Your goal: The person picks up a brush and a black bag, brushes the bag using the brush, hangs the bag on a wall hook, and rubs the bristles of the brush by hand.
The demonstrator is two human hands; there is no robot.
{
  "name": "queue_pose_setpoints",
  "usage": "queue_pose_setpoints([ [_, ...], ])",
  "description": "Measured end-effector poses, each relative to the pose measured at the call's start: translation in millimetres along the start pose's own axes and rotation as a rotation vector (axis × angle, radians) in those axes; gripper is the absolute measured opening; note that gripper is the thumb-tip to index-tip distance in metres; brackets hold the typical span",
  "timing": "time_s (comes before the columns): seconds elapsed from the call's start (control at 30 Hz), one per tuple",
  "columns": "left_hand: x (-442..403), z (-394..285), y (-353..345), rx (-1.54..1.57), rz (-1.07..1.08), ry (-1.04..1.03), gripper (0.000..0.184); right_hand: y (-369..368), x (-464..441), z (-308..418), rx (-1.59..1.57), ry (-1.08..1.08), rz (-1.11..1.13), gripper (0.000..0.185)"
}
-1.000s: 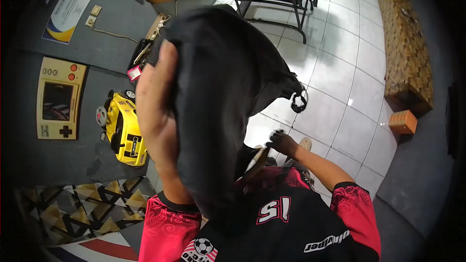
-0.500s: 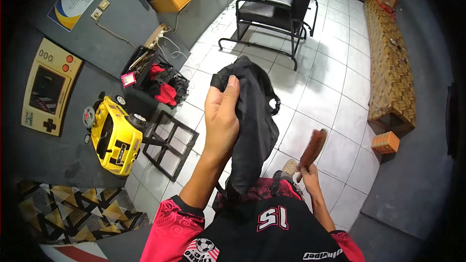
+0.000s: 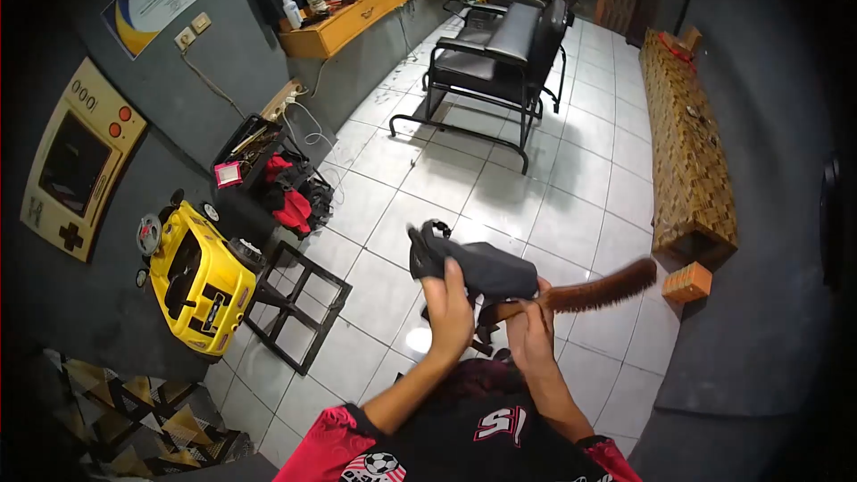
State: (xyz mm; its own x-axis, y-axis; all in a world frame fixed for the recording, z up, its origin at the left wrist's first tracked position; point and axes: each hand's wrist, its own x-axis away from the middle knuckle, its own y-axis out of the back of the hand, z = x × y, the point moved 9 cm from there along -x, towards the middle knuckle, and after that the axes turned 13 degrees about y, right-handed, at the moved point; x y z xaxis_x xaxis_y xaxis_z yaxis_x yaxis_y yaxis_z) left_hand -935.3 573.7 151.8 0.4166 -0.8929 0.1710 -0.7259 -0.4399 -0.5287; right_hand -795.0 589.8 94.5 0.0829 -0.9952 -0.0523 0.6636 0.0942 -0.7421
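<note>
My left hand (image 3: 451, 312) grips a black fabric item (image 3: 489, 270) with its thumb on top. The cloth is folded, with a dark strap or edge curling at its far left end; I cannot tell its exact kind. My right hand (image 3: 533, 335) is closed round the handle of a long brush (image 3: 609, 290) with brown bristles, which points out to the right. The fabric's right end lies against or just above the right fingers; contact there is hard to tell. Both hands are close together in front of my black and pink shirt (image 3: 420, 433).
A black barber chair (image 3: 491, 58) stands ahead on the white tiled floor (image 3: 428, 183). To the left are a yellow toy car (image 3: 201, 277), a black metal frame (image 3: 299, 308) and a cart (image 3: 259, 156) with red cloth. A woven bench (image 3: 687, 143) and an orange box (image 3: 687, 283) line the right.
The fabric has turned from hanging upright to lying nearly level, and is lower. My right hand has come up and left with the brush, beside my left hand. The view has shifted too.
</note>
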Motion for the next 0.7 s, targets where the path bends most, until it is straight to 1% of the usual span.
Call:
queue_pose_setpoints([
  [0.03, 8, 17, 13, -0.045, 0.016, 0.056, 0.035, -5, 2, 0, -0.045, 0.026, -0.042, 0.036],
  [0.07, 23, 32, 20, -0.022, 0.075, 0.180, 0.036, -5, 4, -6, -0.045, 0.028, -0.017, 0.036],
  [0.1, 37, 43, 28, 0.021, 0.055, 0.279, 0.039, 8, 11, -18, -0.040, -0.009, -0.056, 0.034],
  [0.13, 59, 62, 39, -0.009, 0.095, 0.638, 0.044, 19, 19, -26, -0.033, -0.047, -0.097, 0.032],
  [0.17, 77, 92, 56, 0.075, 0.273, 0.869, 0.048, 20, 26, -28, -0.035, -0.047, -0.077, 0.032],
  [0.23, 111, 89, 84, -0.119, 0.499, 1.151, 0.051, 41, 40, -29, 0.314, -0.089, -0.166, 0.024],
  [0.27, 117, 87, 110, -0.196, 0.495, 1.131, 0.053, 39, 42, -28, 0.314, -0.083, -0.142, 0.024],
  [0.3, 120, 88, 136, -0.271, 0.489, 1.107, 0.056, 41, 44, -24, 0.402, -0.088, -0.153, 0.017],
  [0.33, 118, 86, 162, -0.420, 0.450, 1.122, 0.060, 40, 46, -22, 0.489, -0.091, -0.164, 0.011],
  [0.37, 116, 84, 190, -0.569, 0.403, 1.136, 0.065, 31, 49, -20, 0.487, -0.083, -0.139, 0.011],
  [0.43, 98, 100, 273, -1.352, 0.319, 1.017, 0.074, 27, 62, -29, 0.379, -0.196, -0.231, 0.006],
  [0.47, 97, 97, 270, -1.332, 0.300, 1.000, 0.074, 27, 66, -33, 0.388, -0.197, -0.200, 0.006],
  [0.53, 84, 45, 277, -1.814, -0.355, 0.578, 0.076, 32, 76, -42, 0.553, -0.208, -0.109, 0.004],
  [0.57, 73, 58, 268, -1.525, -0.257, 0.457, 0.086, 32, 80, -47, 0.560, -0.260, -0.088, 0.003],
  [0.6, 66, 82, 259, -1.219, -0.121, 0.331, 0.091, 31, 87, -52, 0.566, -0.317, -0.074, 0.005],
  [0.63, 65, 113, 253, -1.106, -0.086, 0.390, 0.093, 25, 92, -56, 0.529, -0.334, -0.032, 0.002],
  [0.67, 71, 148, 237, -1.161, 0.129, 0.611, 0.093, 18, 97, -58, 0.536, -0.361, 0.001, 0.002],
  [0.7, 86, 175, 225, -1.198, 0.363, 0.826, 0.095, 7, 96, -54, 0.547, -0.315, 0.036, 0.005],
])
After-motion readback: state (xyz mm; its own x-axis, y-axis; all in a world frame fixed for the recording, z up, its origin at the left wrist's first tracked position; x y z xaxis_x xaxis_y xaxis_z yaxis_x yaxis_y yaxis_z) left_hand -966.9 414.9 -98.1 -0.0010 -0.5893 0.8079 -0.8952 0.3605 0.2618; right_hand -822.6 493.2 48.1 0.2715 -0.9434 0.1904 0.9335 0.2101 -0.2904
